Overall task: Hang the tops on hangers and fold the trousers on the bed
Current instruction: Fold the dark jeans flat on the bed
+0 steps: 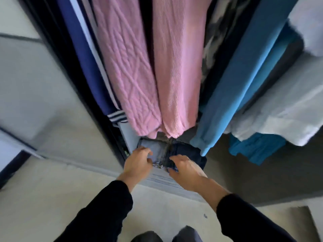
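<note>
Folded light blue jeans (155, 148) and darker folded jeans (187, 151) lie side by side on the wardrobe floor under hanging tops. My left hand (138, 163) rests on the near edge of the light jeans, fingers bent over it. My right hand (185, 170) lies over the near edge of the dark jeans, fingers spread and slightly curled. Whether either hand actually holds the cloth is blurred. Above hang a pink cable-knit top (125, 67), a pink ribbed top (176, 67), a navy striped top (87, 58) and a blue garment (236, 88).
The pale wardrobe door (35, 95) stands open at left. White cloth (283, 110) and teal cloth (253, 149) hang at right. The wardrobe's grey base edge (166, 180) runs under my hands. Pale floor (43, 198) lies below, with my feet at the bottom edge.
</note>
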